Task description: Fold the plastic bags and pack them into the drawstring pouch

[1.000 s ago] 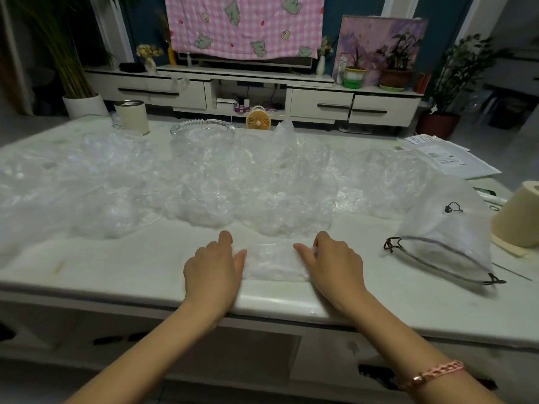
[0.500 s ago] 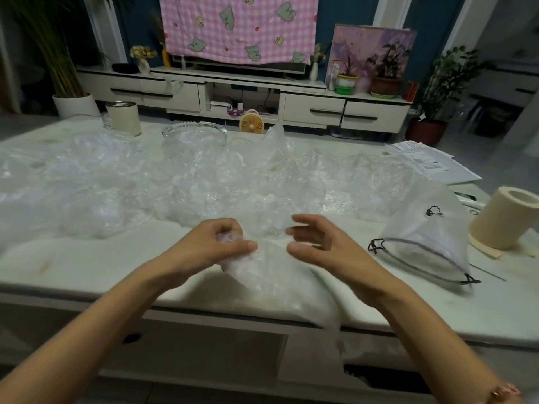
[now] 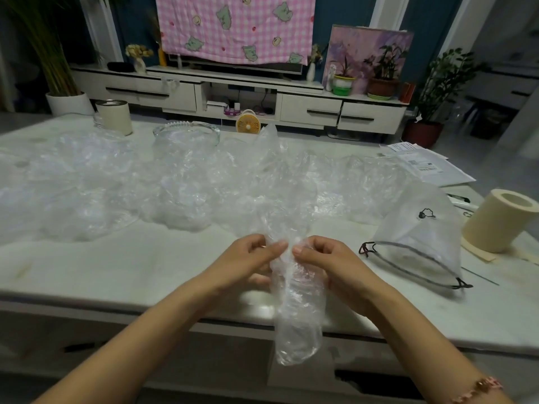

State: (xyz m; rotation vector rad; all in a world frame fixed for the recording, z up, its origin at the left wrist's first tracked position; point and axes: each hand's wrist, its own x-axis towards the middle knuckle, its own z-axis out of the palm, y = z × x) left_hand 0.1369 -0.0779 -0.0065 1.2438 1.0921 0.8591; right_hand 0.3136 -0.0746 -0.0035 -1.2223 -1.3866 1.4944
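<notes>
A clear crumpled plastic bag (image 3: 297, 310) hangs in front of the table's near edge, held up by both hands. My left hand (image 3: 248, 260) pinches its upper left part between thumb and fingers. My right hand (image 3: 326, 258) pinches the upper right part, thumb tips almost meeting. A wide heap of clear plastic bags (image 3: 163, 188) covers the middle of the white table (image 3: 102, 266). The translucent drawstring pouch (image 3: 420, 246) lies to the right of my hands, its dark-corded mouth open toward me.
A cream paper roll (image 3: 498, 220) lies at the right edge, papers (image 3: 423, 167) behind it. A glass dish (image 3: 186, 135) and a cream can (image 3: 113, 116) stand at the back left. Beyond the table is a TV cabinet with plants.
The bag lay flat on the table under both hands a second ago. Both hands have lifted it and now hold it hanging over the table's front edge.
</notes>
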